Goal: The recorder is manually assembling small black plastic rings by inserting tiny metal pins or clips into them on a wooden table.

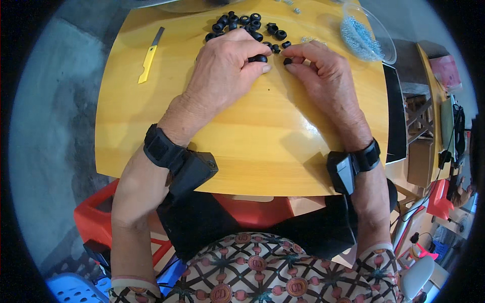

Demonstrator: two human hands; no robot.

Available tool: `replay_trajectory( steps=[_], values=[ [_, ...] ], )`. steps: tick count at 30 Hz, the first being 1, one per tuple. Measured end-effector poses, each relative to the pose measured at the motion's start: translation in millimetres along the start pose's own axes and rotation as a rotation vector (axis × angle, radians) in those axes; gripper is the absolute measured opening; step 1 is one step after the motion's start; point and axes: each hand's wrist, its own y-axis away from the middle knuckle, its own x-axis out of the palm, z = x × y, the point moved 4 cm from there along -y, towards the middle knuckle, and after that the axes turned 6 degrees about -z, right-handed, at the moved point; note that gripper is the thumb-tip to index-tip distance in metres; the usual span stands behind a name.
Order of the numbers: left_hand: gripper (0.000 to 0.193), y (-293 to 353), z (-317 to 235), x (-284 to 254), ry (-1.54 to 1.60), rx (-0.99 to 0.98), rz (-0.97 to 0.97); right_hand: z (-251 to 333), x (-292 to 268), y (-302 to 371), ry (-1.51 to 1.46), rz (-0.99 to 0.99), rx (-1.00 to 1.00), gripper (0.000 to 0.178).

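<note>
My left hand (pixel 225 68) is closed, with a black rounded rubber-like part (pixel 258 58) pinched between thumb and fingers. Across a small gap, my right hand (pixel 323 70) pinches a smaller black piece (pixel 288 61) in its fingertips. Both hands are over the far half of the yellow wooden table (pixel 242 136). Just beyond them lies a loose pile of black ring-shaped and cylindrical parts (pixel 245 20), several showing a hole in the end. A few more black parts (pixel 280 35) lie between and past my fingers. My left hand hides some of the pile.
A yellow-handled knife (pixel 147 64) lies at the left of the table. At the far right, a clear plastic bowl (pixel 386 43) holds many small shiny pieces (pixel 361 40); a few similar bits (pixel 310 39) lie loose beside it. A red stool (pixel 96 212) stands below the near edge.
</note>
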Motion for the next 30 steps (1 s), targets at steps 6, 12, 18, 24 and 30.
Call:
replay_trajectory(
  steps=[6, 12, 18, 24, 30],
  values=[
    [0.016, 1.6, 4.5, -0.9, 0.094, -0.027, -0.015, -2.6, -0.4, -0.8, 0.041, 0.022, -0.042, 0.013],
    [0.017, 3.9, 10.5, -1.7, 0.666, -0.651, -0.012, -2.9, -4.4, 2.8, -0.143, -0.021, 0.164, 0.014],
    [0.027, 8.9, 11.8, 1.8, 1.083, -0.804, 0.04, -2.9, -2.9, 3.8, -0.306, -0.016, 0.273, 0.015],
    [0.029, 9.7, 6.1, 2.6, 1.118, -0.814, 0.111, 0.6, -1.2, 4.8, -0.467, 0.023, 0.338, 0.015],
    [0.029, 9.6, 7.6, 3.6, 1.064, -0.805, 0.102, 0.4, 1.1, 5.0, -0.585, 0.04, 0.386, 0.015]
  ],
)
